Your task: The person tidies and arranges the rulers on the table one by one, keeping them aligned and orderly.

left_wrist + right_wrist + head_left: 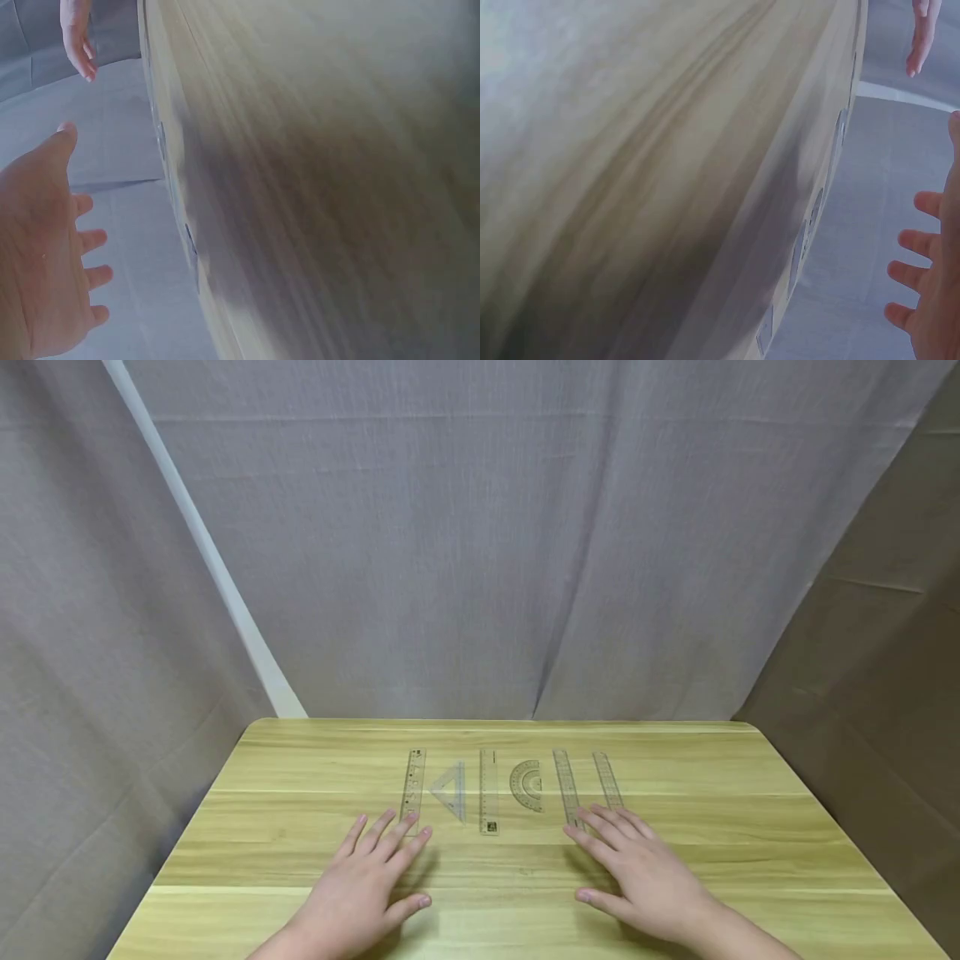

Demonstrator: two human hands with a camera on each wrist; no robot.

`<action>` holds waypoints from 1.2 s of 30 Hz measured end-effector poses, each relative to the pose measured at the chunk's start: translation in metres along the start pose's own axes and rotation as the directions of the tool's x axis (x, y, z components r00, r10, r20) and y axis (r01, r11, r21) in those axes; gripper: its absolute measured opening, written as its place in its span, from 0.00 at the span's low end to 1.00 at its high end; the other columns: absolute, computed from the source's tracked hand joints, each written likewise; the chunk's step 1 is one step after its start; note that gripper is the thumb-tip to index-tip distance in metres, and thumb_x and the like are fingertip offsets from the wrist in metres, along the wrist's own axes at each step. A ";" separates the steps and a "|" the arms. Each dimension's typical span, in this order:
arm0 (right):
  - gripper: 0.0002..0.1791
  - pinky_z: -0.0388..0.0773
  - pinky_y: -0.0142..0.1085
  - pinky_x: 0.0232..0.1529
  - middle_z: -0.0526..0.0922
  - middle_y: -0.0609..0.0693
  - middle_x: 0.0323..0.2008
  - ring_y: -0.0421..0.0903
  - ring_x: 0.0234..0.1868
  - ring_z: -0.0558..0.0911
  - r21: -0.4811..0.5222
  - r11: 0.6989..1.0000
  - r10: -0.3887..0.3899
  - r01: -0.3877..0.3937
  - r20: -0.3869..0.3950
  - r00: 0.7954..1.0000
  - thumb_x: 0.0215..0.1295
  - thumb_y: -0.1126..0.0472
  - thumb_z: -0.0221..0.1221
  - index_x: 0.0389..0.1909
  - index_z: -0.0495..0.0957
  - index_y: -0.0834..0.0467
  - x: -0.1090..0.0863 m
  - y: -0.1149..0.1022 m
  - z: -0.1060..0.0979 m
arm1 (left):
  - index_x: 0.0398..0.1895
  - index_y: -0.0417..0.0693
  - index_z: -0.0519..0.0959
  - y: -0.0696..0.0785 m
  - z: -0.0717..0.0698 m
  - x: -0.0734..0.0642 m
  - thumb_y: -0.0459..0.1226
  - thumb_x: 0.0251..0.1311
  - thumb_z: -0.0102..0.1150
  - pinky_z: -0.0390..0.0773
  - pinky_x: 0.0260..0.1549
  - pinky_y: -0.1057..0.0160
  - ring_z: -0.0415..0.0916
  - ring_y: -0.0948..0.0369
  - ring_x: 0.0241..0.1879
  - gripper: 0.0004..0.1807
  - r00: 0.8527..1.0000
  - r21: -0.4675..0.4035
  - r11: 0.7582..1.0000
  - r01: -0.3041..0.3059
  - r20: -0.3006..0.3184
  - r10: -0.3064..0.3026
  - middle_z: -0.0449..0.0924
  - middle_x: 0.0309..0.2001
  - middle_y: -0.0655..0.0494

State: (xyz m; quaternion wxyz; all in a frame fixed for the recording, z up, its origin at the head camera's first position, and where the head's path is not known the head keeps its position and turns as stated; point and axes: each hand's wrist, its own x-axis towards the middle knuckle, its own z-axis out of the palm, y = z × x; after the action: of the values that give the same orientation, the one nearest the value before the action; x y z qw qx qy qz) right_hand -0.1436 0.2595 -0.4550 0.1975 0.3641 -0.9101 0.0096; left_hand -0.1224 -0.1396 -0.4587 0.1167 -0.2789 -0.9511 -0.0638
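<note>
My left hand (360,885) is held over the table with fingers spread and nothing in it. Its fingertips overlap the lower end of a clear ruler (414,785) in the head view. To the right of that ruler lie a clear set square (453,792), a wider clear ruler (488,793) and a clear half-round protractor (527,786). My right hand (645,877), also spread and holding nothing, hovers in front of two more clear rulers, one to the left (566,781) and one to the right (607,777). Both wrist views show the palms raised above the tabletop.
The wood-grain table (270,827) has rounded far corners. Grey cloth curtains (450,568) hang behind it and on both sides. A pale strip (202,535) shows at a gap in the curtain at the left.
</note>
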 end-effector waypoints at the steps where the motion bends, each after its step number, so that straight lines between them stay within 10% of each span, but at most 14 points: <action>1: 0.44 0.30 0.39 0.76 0.67 0.52 0.71 0.55 0.70 0.66 0.003 1.000 0.001 -0.001 0.000 1.000 0.58 0.32 0.62 0.72 0.67 0.49 0.000 -0.001 0.001 | 0.75 0.58 0.63 0.000 0.000 0.000 0.65 0.63 0.52 0.45 0.72 0.41 0.52 0.47 0.75 0.42 1.000 -0.002 1.000 0.005 0.001 -0.005 0.56 0.77 0.55; 22: 0.43 0.34 0.38 0.75 0.67 0.52 0.71 0.52 0.70 0.67 0.032 0.999 0.010 -0.011 0.004 1.000 0.59 0.33 0.62 0.71 0.68 0.50 0.016 -0.004 0.006 | 0.75 0.56 0.64 -0.003 0.000 0.004 0.64 0.63 0.53 0.52 0.70 0.39 0.59 0.45 0.71 0.41 0.998 -0.040 0.997 0.060 0.005 -0.059 0.61 0.74 0.53; 36: 0.43 0.57 0.53 0.70 0.67 0.51 0.71 0.52 0.70 0.67 0.055 0.998 0.027 -0.028 0.032 0.999 0.61 0.33 0.60 0.73 0.65 0.50 0.032 -0.004 0.008 | 0.75 0.55 0.64 -0.003 0.002 0.004 0.63 0.64 0.53 0.54 0.69 0.38 0.60 0.44 0.70 0.40 0.997 -0.031 0.997 0.073 0.014 -0.073 0.65 0.72 0.49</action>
State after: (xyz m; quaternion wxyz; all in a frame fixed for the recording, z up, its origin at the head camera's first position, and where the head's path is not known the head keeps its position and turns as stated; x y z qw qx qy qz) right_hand -0.1649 0.2339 -0.4515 0.1730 0.3571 -0.9173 0.0321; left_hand -0.1279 -0.1394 -0.4599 0.1037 -0.2461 -0.9602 -0.0815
